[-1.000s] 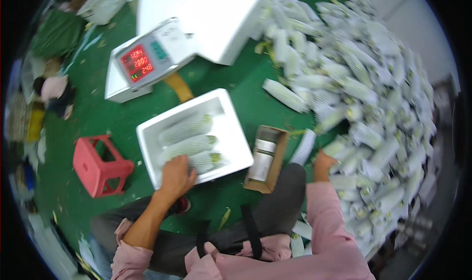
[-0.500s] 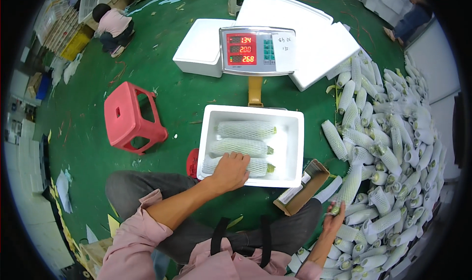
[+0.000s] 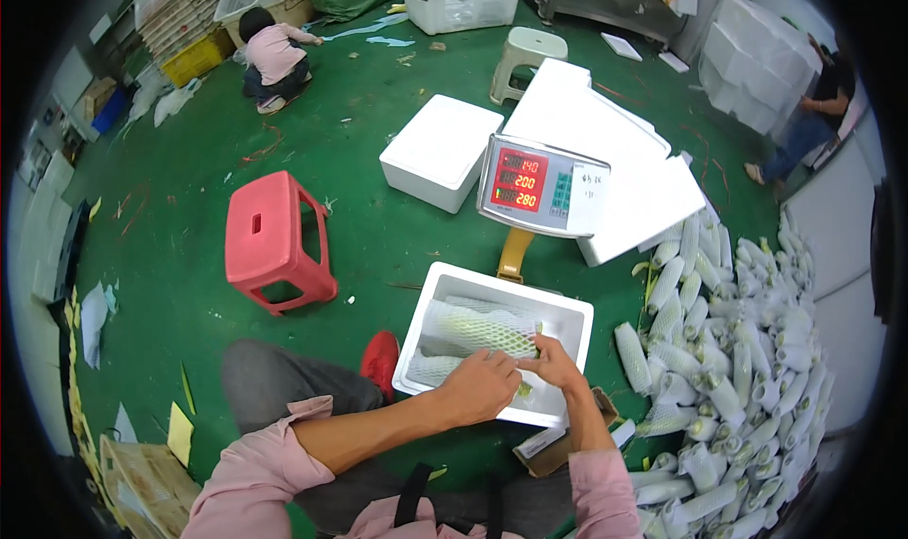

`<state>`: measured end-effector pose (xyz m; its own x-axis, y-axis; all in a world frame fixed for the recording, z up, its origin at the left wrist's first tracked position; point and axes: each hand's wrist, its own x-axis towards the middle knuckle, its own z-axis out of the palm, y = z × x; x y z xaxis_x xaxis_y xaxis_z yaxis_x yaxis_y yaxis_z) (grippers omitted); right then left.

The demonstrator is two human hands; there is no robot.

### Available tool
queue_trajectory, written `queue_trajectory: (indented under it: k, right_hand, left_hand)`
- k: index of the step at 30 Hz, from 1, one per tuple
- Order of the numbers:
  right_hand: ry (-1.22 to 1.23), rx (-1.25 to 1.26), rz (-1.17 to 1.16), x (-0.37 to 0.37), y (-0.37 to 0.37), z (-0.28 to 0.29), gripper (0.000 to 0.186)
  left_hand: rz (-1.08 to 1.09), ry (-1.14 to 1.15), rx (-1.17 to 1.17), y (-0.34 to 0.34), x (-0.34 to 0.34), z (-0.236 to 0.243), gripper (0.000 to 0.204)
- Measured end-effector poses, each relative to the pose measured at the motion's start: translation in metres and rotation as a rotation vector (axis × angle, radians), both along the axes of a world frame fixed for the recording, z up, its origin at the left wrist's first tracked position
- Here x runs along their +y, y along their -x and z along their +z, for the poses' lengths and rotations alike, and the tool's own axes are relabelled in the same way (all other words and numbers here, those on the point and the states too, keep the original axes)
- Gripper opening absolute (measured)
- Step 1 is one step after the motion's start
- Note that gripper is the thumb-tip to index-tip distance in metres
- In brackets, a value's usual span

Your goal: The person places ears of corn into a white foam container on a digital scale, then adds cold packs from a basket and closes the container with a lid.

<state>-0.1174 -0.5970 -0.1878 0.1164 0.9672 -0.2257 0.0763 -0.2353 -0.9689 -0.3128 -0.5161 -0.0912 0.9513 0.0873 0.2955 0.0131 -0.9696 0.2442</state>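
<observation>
A white foam box [image 3: 424, 291] on the scale platform holds pale green vegetables in white foam netting. My right hand [image 3: 558, 364] grips the end of a netted vegetable [image 3: 482, 325] inside the box. My left hand [image 3: 480, 380] is beside it, fingers bent over the netted vegetables, partly hiding them. The scale's display [image 3: 530, 182] stands on a yellow post [image 3: 514, 253] behind the box. A cardboard carton [image 3: 537, 461] lies by my right forearm, partly hidden.
A pile of netted vegetables [image 3: 733, 388] fills the right. Around are a red stool [image 3: 265, 232], lidded foam boxes [image 3: 437, 147], a beige stool [image 3: 525, 57] and crates [image 3: 180, 28]. A crouching person [image 3: 274, 57] is at back left, another person [image 3: 823, 104] at back right.
My right hand has moved from the pile into the box with a netted vegetable. My left hand has shifted slightly rightward within the box. The view has tilted up, showing more background.
</observation>
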Motion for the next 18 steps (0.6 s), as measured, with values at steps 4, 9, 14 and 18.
queue_trajectory:
  k: [4,9,14,18]
  right_hand:
    - [0.075,0.173,-0.132,-0.002,0.008,0.02,0.04]
    - [0.018,0.109,-0.159,0.003,0.001,0.031,0.037]
    - [0.037,0.019,-0.093,0.013,0.0,0.033,0.035]
    - [0.043,0.027,-0.094,0.016,0.003,0.033,0.036]
  left_hand:
    - [0.005,0.037,0.097,0.008,-0.003,0.006,0.014]
    - [-0.116,0.085,0.067,0.003,-0.013,0.003,0.014]
    - [-0.104,0.072,0.1,0.0,-0.012,-0.001,0.016]
    - [-0.101,0.045,0.105,0.002,-0.012,0.001,0.016]
